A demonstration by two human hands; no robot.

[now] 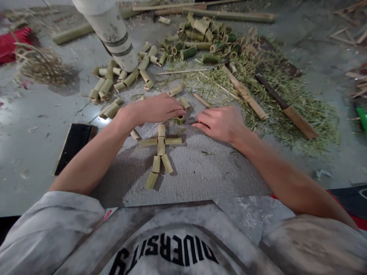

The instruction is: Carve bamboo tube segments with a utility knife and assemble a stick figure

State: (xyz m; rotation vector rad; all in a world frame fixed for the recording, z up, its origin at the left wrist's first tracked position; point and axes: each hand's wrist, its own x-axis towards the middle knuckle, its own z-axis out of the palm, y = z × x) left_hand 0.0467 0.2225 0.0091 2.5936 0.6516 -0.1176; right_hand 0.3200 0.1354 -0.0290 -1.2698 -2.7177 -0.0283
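Where the fingers of both hands work, a grey table point(25, 160) spreads out on every side, and a textured mat point(197, 179) lies directly beneath them. Well to the right of the right fingers sprawls a heap of green shavings point(318, 107), with a broad-bladed knife point(299, 120) lying across it. Beyond the left fingers stands a tilted white cylinder point(110, 36) with dark bands; farther off, past both sets of fingertips, sits a pile of cut bamboo tubes point(197, 36). A woven basket-like piece point(43, 65) lies far to their left, and a black slab point(73, 149) lies beside the left forearm.

Nearer the body than the left fingers, a figure of bamboo pieces point(161, 146) is laid flat, with head, body, arms and legs. The left hand point(157, 108) has its fingers bent and close together, their tips at the rim of a short bamboo ring point(180, 120); with the thumb hidden, I cannot tell whether they pinch it or only rest there. The right hand point(222, 122) curls tightly round a slim tool point(198, 121), red near its dark tip, which points at the ring from just beside it.
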